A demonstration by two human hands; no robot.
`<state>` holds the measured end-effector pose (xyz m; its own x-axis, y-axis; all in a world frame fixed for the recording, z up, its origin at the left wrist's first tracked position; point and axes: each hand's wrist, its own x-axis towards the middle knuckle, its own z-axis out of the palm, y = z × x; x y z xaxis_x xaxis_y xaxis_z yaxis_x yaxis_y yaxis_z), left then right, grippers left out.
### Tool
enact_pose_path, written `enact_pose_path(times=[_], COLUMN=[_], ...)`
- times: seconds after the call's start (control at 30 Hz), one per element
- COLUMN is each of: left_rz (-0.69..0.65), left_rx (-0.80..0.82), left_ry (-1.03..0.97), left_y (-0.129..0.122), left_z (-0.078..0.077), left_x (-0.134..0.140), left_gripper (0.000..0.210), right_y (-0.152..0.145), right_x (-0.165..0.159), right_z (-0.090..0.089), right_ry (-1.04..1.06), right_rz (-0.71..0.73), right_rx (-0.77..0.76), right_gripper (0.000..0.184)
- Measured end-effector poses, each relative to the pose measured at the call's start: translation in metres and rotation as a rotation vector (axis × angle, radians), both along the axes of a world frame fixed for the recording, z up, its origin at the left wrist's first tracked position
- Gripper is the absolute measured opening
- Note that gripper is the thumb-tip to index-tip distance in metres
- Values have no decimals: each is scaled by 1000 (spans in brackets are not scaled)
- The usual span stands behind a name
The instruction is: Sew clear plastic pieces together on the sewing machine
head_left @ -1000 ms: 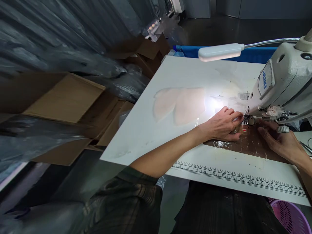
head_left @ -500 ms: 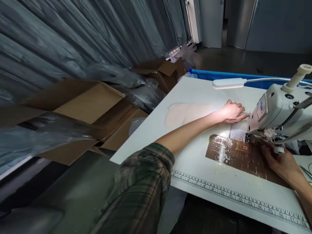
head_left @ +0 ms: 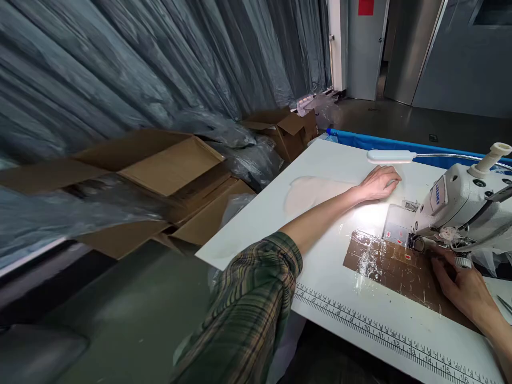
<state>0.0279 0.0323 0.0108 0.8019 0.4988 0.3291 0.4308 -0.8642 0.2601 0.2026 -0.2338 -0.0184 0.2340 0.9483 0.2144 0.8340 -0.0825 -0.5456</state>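
Note:
A white sewing machine (head_left: 444, 205) stands at the right of a white tabletop (head_left: 256, 234). My left hand (head_left: 380, 183) is over the table left of the machine head, its fingers curled inward; anything inside them is hidden. In front of it lies a clear plastic piece (head_left: 396, 220) with small red marks, reaching toward the needle area. My right hand (head_left: 464, 285) rests on the brown tape-covered plate (head_left: 372, 261), with thumb and forefinger apart. Those fingers point toward the presser foot, and the machine partly hides their tips. A small red-marked patch (head_left: 407, 257) lies on the plate.
A lamp (head_left: 391, 156) on a flexible neck lights the work. A printed ruler (head_left: 368, 325) runs along the front edge. Scissors or tweezers (head_left: 504, 304) lie at the right. Open cardboard boxes (head_left: 172, 165) with plastic bags stand left, by a grey curtain (head_left: 160, 58).
My left hand has drawn back from the machine head, and its fingers have curled in. My right hand stays beside the needle area. The view has shifted slightly.

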Motion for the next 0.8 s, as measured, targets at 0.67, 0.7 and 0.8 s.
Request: enact_pose_path(times=[0.67, 0.7, 0.8], left_rz=[158, 162, 164], left_rx=[-377, -383, -410], left_ry=[-67, -66, -58], left_y=[-28, -27, -25], left_z=[2, 1, 1], left_x=[-48, -46, -46], left_gripper=[32, 30, 30], right_y=[1, 1, 1], right_x=[-2, -2, -2], right_z=[4, 4, 1], right_ry=[-41, -39, -45], right_rz=[70, 69, 60], right_rx=[8, 5, -2], right_gripper=[46, 46, 49])
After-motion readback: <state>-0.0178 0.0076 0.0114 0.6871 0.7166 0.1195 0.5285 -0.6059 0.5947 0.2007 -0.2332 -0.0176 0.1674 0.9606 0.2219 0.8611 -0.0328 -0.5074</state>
